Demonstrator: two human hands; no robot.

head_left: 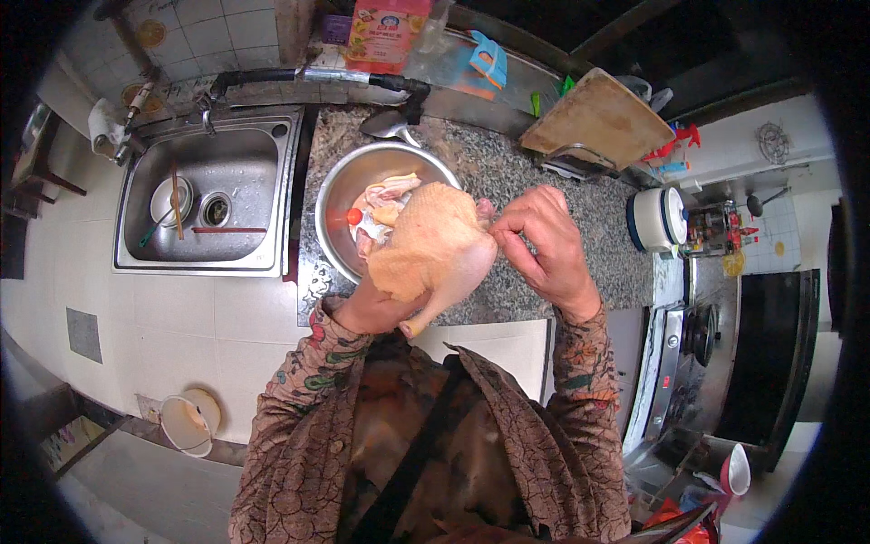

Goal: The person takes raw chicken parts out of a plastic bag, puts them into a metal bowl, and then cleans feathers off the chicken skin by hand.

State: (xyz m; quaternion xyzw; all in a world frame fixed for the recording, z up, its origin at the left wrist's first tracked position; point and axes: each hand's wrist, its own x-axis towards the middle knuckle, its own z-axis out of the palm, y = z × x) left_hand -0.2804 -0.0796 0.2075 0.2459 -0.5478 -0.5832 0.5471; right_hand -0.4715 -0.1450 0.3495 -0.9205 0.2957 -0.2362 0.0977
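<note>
A large piece of raw chicken (pixel 439 240), pale and skin-covered with a drumstick end pointing down, is held up over the near right part of a steel bowl (pixel 331 172). My left hand (pixel 367 306) supports it from below, its fingers mostly hidden behind the meat. At the right edge of the chicken, my right hand (pixel 544 240) is closed in a pinch, the fingertips at its skin. Inside the bowl lie smaller raw meat pieces (pixel 391 190) and a small orange-red piece (pixel 354 217).
Behind the bowl lies a ladle-like utensil (pixel 388 124) on the granite counter (pixel 580 218). A sink (pixel 145 245) with a small bowl and chopsticks is on the left. To the right stand a cutting board (pixel 598 122), a white rice cooker (pixel 657 220) and a stove (pixel 666 372).
</note>
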